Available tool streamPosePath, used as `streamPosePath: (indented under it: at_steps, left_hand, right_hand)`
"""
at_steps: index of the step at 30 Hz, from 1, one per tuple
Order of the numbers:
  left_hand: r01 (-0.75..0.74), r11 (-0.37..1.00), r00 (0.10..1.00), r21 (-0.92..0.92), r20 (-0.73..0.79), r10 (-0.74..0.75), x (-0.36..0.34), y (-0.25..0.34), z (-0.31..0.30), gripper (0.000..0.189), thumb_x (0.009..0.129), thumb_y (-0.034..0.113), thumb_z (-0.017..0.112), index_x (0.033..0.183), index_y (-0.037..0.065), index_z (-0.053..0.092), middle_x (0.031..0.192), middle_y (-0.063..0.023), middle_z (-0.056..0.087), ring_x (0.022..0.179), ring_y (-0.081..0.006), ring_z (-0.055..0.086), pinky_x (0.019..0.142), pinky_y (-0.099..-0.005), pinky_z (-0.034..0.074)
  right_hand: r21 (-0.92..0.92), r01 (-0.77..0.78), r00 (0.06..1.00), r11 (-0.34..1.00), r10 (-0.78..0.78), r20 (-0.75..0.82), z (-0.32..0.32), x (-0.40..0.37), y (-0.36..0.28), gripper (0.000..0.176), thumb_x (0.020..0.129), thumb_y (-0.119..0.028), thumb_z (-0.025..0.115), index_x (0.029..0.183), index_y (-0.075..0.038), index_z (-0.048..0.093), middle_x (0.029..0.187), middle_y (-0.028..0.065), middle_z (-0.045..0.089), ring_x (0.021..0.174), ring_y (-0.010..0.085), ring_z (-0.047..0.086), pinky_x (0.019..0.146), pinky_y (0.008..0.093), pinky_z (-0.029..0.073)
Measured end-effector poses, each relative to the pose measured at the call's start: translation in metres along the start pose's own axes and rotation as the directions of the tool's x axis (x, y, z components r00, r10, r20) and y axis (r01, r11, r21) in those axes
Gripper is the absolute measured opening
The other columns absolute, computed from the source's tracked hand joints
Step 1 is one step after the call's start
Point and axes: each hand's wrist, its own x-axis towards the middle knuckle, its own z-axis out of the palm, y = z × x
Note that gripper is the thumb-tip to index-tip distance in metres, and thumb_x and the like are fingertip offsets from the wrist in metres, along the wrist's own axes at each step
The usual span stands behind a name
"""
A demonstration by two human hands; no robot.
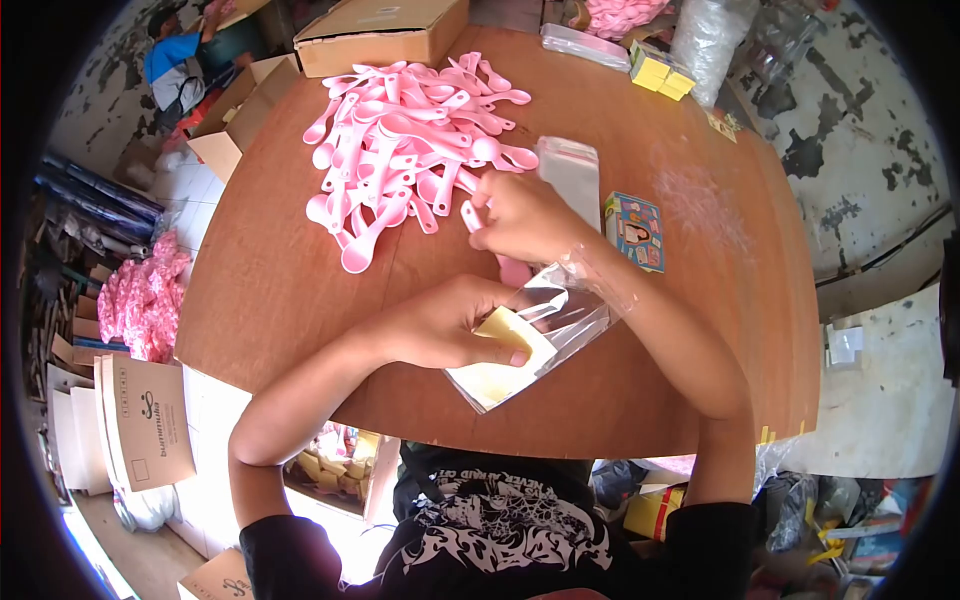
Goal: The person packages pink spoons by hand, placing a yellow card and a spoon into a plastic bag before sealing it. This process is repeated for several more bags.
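My left hand grips a clear plastic bag, its thumb pressed on a pale yellow card at the bag's lower end. The bag lies tilted above the table's near part, its upper end under my right wrist. My right hand is closed round a pink plastic spoon, whose handle end sticks out at the fingers. Another pink piece shows just below that hand, partly hidden. Beside my right hand spreads a heap of pink spoons. Behind it lies a stack of clear bags.
A small printed box lies right of the bag stack on the wooden table. At the far edge are a cardboard box, yellow packs and a plastic roll. Another person is at the far left.
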Motion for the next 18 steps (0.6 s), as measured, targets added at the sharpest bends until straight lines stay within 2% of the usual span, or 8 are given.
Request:
streamPosePath:
  at_steps: [1,2,3,5,7,8,10,18]
  left_hand:
    - [-0.056,0.998,0.998,0.026,-0.024,0.056,0.001,-0.005,-0.001,0.032,0.086,0.009,0.071,0.117,0.002,0.064,0.094,-0.0030,0.067,0.083,-0.0067,0.058,0.073,-0.0273,0.050]
    - [-0.111,0.992,0.992,0.053,-0.049,0.113,0.001,-0.005,-0.001,0.033,0.087,0.009,0.071,0.118,0.001,0.063,0.094,-0.0024,0.067,0.083,-0.0066,0.058,0.073,-0.0271,0.050]
    - [-0.058,0.998,0.997,0.013,-0.042,0.058,0.000,-0.001,-0.001,0.034,0.087,0.008,0.071,0.119,0.002,0.063,0.094,-0.0027,0.067,0.083,-0.0067,0.058,0.074,-0.0269,0.050]
    - [-0.047,0.997,0.996,0.062,-0.069,0.052,-0.001,0.004,-0.001,0.034,0.087,0.008,0.071,0.119,0.001,0.063,0.094,-0.0030,0.067,0.083,-0.0069,0.059,0.074,-0.0271,0.050]
    - [-0.036,0.994,0.995,0.107,-0.094,0.046,-0.001,0.005,0.000,0.035,0.087,0.008,0.070,0.120,0.001,0.062,0.094,-0.0033,0.067,0.083,-0.0071,0.059,0.074,-0.0273,0.050]
    - [-0.012,0.997,0.992,0.074,-0.127,0.022,0.000,0.005,0.001,0.034,0.087,0.008,0.070,0.120,0.002,0.062,0.094,-0.0035,0.068,0.083,-0.0075,0.060,0.074,-0.0277,0.050]
    - [0.008,0.999,0.988,0.041,-0.155,-0.002,0.002,0.002,0.002,0.034,0.087,0.008,0.070,0.120,0.002,0.063,0.094,-0.0036,0.068,0.083,-0.0079,0.060,0.074,-0.0281,0.050]
    - [-0.039,0.990,0.988,0.133,-0.141,0.058,0.006,-0.004,0.006,0.037,0.087,0.010,0.070,0.121,0.002,0.061,0.095,-0.0040,0.068,0.084,-0.0085,0.061,0.075,-0.0285,0.050]
  right_hand:
    - [0.131,-0.138,0.984,0.982,0.121,0.131,-0.013,-0.006,0.001,0.035,0.073,-0.011,0.076,0.103,0.001,0.064,0.077,0.0160,0.068,0.070,0.0263,0.067,0.065,0.0364,0.052]
    - [0.149,-0.112,0.984,0.982,0.089,0.155,-0.025,-0.011,0.008,0.039,0.075,-0.012,0.079,0.108,0.002,0.064,0.076,0.0104,0.068,0.069,0.0158,0.064,0.063,0.0310,0.050]
    - [0.342,-0.148,0.979,0.928,0.088,0.185,-0.041,-0.021,0.014,0.035,0.078,-0.008,0.076,0.109,0.001,0.063,0.081,0.0061,0.068,0.071,0.0113,0.062,0.065,0.0268,0.049]
    - [0.385,0.088,0.975,0.919,0.000,-0.224,-0.055,-0.039,0.029,0.037,0.078,-0.003,0.074,0.112,0.000,0.060,0.099,0.0104,0.068,0.077,0.0159,0.065,0.069,0.0293,0.052]
    - [0.552,0.115,0.862,0.826,0.193,-0.469,-0.075,-0.064,0.025,0.045,0.084,-0.002,0.070,0.124,-0.002,0.051,0.103,0.0090,0.066,0.081,0.0168,0.066,0.070,0.0276,0.052]
    - [0.549,0.112,0.864,0.828,0.192,-0.466,-0.082,-0.075,0.025,0.045,0.084,-0.002,0.070,0.124,-0.002,0.051,0.103,0.0090,0.066,0.081,0.0168,0.066,0.070,0.0276,0.052]
    - [0.683,0.191,0.747,0.705,0.347,-0.567,-0.091,-0.094,0.026,0.051,0.088,-0.001,0.067,0.131,-0.004,0.041,0.099,0.0089,0.065,0.084,0.0151,0.066,0.071,0.0262,0.054]
    - [0.705,0.132,0.821,0.697,0.323,-0.472,-0.071,-0.112,0.009,0.045,0.089,-0.001,0.066,0.129,-0.002,0.044,0.095,0.0079,0.065,0.087,0.0116,0.064,0.075,0.0248,0.054]
